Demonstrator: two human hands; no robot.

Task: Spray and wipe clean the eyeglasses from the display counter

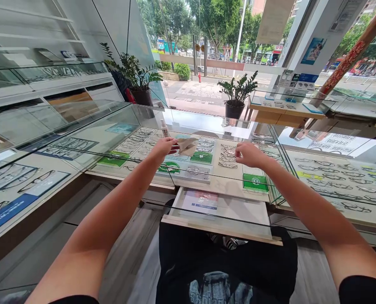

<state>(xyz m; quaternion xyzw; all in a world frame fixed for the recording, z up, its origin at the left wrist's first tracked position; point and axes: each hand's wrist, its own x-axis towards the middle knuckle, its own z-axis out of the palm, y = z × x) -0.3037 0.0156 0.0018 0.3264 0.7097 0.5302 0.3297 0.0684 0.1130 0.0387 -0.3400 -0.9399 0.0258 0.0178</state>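
Observation:
My left hand (164,148) is closed on the edge of a thin beige-brown cloth (188,146), which hangs out to the right of the fingers above the glass counter. Just behind that hand stands a small clear spray bottle (164,128) with a pale label. My right hand (249,154) hovers apart from it, further right over the counter, with its fingers curled together. Whatever it may hold is too small to make out. Beneath both hands, rows of eyeglass frames (228,157) lie inside the glass display case (192,175).
A shallow white drawer (238,211) is pulled out over my lap. Green cards (255,182) lie among the frames. Potted plants (235,107) stand behind the counter by the window. More glass cases with eyeglasses (336,173) extend left and right.

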